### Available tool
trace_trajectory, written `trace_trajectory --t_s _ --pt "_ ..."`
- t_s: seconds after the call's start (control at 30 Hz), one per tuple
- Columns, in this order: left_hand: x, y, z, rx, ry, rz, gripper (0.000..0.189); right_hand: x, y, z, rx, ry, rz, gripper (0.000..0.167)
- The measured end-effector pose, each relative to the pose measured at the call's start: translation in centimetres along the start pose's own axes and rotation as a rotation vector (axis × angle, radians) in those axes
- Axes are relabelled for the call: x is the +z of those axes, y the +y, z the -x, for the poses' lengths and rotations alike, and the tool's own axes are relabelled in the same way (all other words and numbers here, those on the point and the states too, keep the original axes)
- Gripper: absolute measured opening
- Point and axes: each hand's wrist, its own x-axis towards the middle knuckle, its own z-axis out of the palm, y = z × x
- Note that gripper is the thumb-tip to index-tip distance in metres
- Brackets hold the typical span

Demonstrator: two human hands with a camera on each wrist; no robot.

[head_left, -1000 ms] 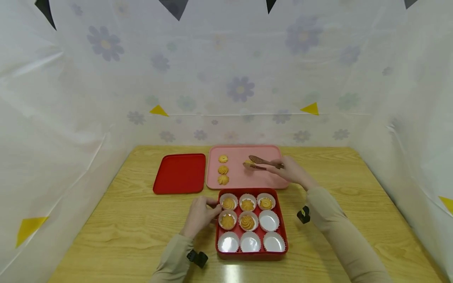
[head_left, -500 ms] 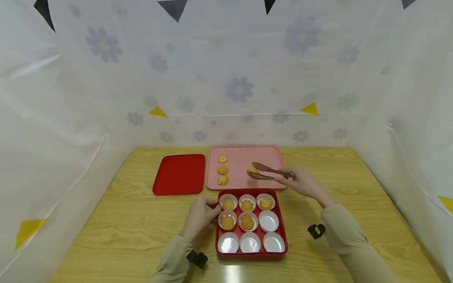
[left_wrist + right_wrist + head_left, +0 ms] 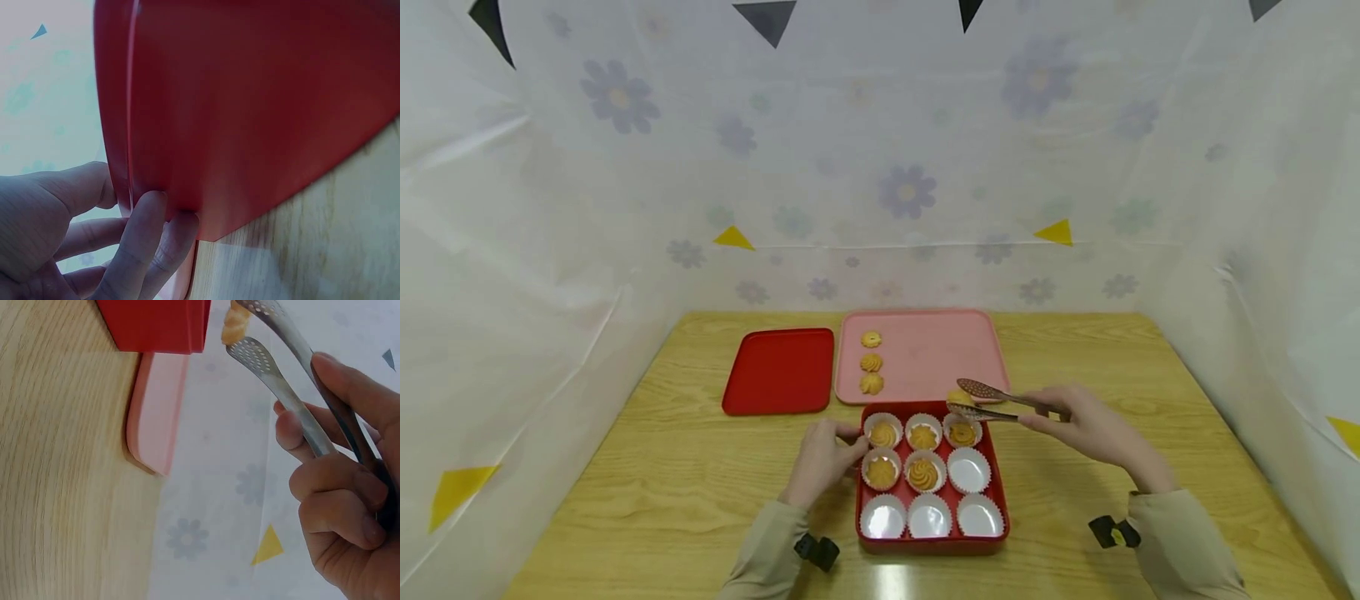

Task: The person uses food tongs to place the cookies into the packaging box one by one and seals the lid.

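My right hand [image 3: 1093, 427] holds perforated metal tongs [image 3: 987, 390], their arms pinching a golden cookie [image 3: 958, 397] over the far right edge of the red box [image 3: 932, 547]. In the right wrist view the cookie [image 3: 235, 324] sits between the tong tips, and curled fingers wrap the handles. White paper cups fill the box in rows. Cookies lie in the far row and in two middle-row cups; the middle right cup [image 3: 969, 470] and the near row hold none. My left hand [image 3: 822, 460] grips the box's left wall, thumb at the rim and fingers against the outside [image 3: 140, 247].
Behind the box lies a pink tray [image 3: 940, 354] with three cookies [image 3: 871, 362] in a column at its left. A flat red tray [image 3: 781, 372] is left of it. White flowered sheeting surrounds the wooden table [image 3: 662, 500] at the back and sides.
The right hand has drawn the tongs and the gripped cookie from the pink tray toward me and rightward, to above the box's far right corner. The left hand stays on the box.
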Motion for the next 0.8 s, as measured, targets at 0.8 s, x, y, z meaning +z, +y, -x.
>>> trace_trajectory --t_s 0.8 --pt "0.0 0.2 0.1 -0.008 0.011 -0.021 0.021 -1.1 -2.4 1.7 -0.063 -0.215 0.107 0.040"
